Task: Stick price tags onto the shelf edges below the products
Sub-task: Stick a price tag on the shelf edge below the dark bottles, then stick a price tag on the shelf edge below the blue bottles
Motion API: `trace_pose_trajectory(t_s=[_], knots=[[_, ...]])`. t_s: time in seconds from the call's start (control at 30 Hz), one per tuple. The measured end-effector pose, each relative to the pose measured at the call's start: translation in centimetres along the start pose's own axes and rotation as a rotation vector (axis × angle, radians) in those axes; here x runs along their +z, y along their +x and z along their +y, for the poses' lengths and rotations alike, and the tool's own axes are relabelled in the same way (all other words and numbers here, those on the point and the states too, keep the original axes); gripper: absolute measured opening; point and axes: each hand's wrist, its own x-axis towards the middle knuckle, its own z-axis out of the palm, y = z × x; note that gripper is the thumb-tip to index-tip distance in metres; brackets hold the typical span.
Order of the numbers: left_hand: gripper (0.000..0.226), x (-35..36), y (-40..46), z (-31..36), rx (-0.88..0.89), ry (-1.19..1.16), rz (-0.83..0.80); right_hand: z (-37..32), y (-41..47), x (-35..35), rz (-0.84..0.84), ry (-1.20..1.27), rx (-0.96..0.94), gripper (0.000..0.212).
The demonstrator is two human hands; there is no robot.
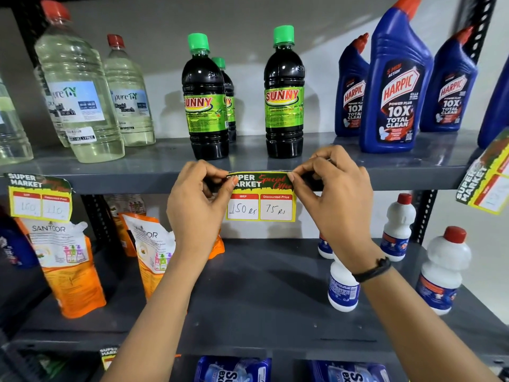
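Note:
A yellow and green price tag (261, 201), handwritten 150 and 75, lies against the grey shelf edge (137, 183) below the dark Sunny bottles (205, 103). My left hand (197, 205) pinches the tag's top left corner. My right hand (334, 188) pinches its top right corner. Both thumbs press the tag's upper strip onto the shelf edge. Another Sunny bottle (284, 100) stands just above the tag.
A stuck tag (41, 198) hangs at the left under the bleach bottles (80, 92). A tilted tag (487, 177) hangs at the right under blue Harpic bottles (396, 86). Orange Santoor pouches (68, 266) and white bottles (440, 271) stand on the lower shelf.

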Motion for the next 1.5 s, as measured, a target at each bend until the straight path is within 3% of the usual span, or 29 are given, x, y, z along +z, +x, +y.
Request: trace_pose_trajectory(t_s=[0.13,0.23,0.43,0.87,1.0,1.2,1.5], knots=[[0.022,0.1,0.4,1.2,0.065,0.124,-0.037,-0.1,0.1,0.0,-0.004,0.002,0.005,0.009],[0.015,0.9,0.7,2.4,0.158,0.18,-0.102,-0.1,0.1,0.0,-0.017,-0.003,0.017,0.009],[0.014,1.6,0.6,2.8,0.203,0.278,-0.05,-0.3,0.2,-0.1,-0.026,0.026,0.053,0.007],[0.011,2.4,-0.3,4.4,0.128,0.252,0.018,0.1,0.5,-2.2,-0.102,0.078,0.08,0.011],[0.012,2.3,-2.3,5.5,0.13,0.104,0.102,0.2,0.2,-3.5,-0.058,0.07,0.049,0.011],[0.013,6.8,-7.1,9.4,0.108,-0.077,0.0,5.3,1.3,-9.3,0.044,-0.027,0.057,0.013],[0.006,19.8,-13.0,19.2,-0.297,-0.486,-0.067,18.1,3.5,-17.5,0.008,-0.124,0.009,0.018]])
